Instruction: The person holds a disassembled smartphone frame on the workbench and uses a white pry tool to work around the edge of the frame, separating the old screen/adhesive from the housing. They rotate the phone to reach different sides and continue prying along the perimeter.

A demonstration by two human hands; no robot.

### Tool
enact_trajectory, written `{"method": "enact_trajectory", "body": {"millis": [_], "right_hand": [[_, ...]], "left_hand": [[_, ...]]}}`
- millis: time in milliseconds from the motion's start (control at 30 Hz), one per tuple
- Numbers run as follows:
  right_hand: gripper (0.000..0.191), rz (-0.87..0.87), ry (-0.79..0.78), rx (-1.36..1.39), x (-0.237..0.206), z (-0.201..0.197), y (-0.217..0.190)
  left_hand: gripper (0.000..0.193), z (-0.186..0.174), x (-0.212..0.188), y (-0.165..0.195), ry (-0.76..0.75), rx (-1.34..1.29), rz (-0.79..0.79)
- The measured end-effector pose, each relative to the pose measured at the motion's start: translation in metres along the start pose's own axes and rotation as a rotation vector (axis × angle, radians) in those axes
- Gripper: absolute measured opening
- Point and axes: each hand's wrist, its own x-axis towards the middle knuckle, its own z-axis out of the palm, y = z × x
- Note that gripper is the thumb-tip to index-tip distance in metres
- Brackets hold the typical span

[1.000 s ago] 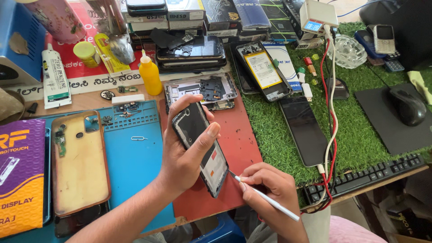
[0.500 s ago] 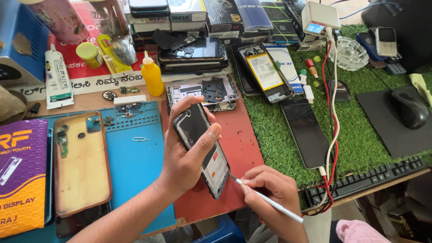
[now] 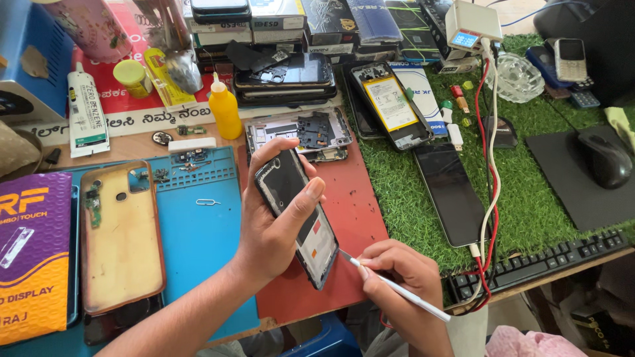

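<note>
Left hand (image 3: 274, 231) is wrapped around an opened phone (image 3: 297, 215), thumb lying across its face and the other fingers (image 3: 281, 147) curled over the top edge, so it's held tilted above the red mat (image 3: 357, 205). Right hand (image 3: 400, 291) is pinched tight on a thin white tool (image 3: 397, 289), held like a pen, with its tip touching the phone's lower right edge just beside the thumb. Past the left fingertips there's another stripped phone frame (image 3: 297, 132) lying flat, and a yellow bottle (image 3: 225, 109) near that. Off to the left of the wrist sits a tan phone case (image 3: 122, 238) on the blue mat (image 3: 205, 251). A dark screen panel (image 3: 453, 192) lies on the green turf (image 3: 529, 198) to the right of the hands
</note>
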Motion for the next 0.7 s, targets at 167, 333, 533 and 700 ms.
{"method": "enact_trajectory", "body": {"millis": [167, 333, 533, 700], "right_hand": [[0.009, 0.016, -0.035, -0.04, -0.0011, -0.0009, 0.0005], [0.009, -0.013, -0.023, 0.019, -0.0007, -0.0012, 0.0012], [0.009, 0.022, -0.021, 0.053, -0.0019, -0.002, 0.003], [0.009, 0.017, -0.021, 0.06, -0.0006, -0.0006, 0.0022]], "left_hand": [[0.052, 0.0, -0.0002, -0.0001, -0.003, 0.007, 0.003], [0.052, 0.0, 0.0006, 0.0009, -0.005, 0.011, 0.009], [0.052, -0.0008, 0.0, -0.0005, -0.006, 0.019, 0.024], [0.052, -0.0007, 0.0005, -0.0011, -0.004, 0.001, 0.034]]}}
